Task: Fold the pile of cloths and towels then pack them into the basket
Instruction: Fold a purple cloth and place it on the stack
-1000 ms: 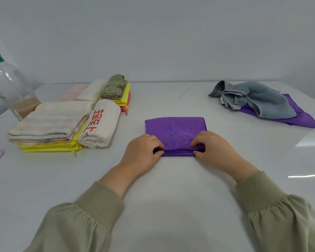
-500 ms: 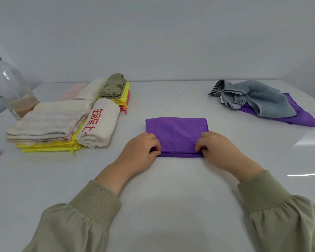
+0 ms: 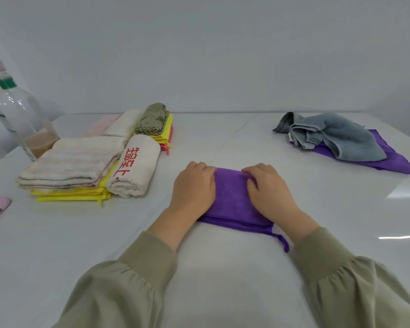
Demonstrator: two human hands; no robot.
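Counter: white and glossy. No basket in view, so packing looks some way off.

Folded stack at 10 o'clock: striped and cream towels on yellow cloths, with a second small stack just behind.

Loose pile at 2 o'clock: grey towel crumpled on an unfolded violet cloth. Judged two pieces left to fold.

Purple cloth at centre, 12 o'clock from the person: doubled over, layered edges showing along the near side.

Left hand lies on the cloth's left part, right hand on its right. Both have fingers bent over the far edge, apparently gripping it.

Hanging loop trails loose off the near right corner.

Judgement on the step: line up the far corners before letting go. Then smooth with flat palms from the middle outward, so no air pocket stays in the pile. Tuck the loop inside the next fold, or it may snag when stacked.
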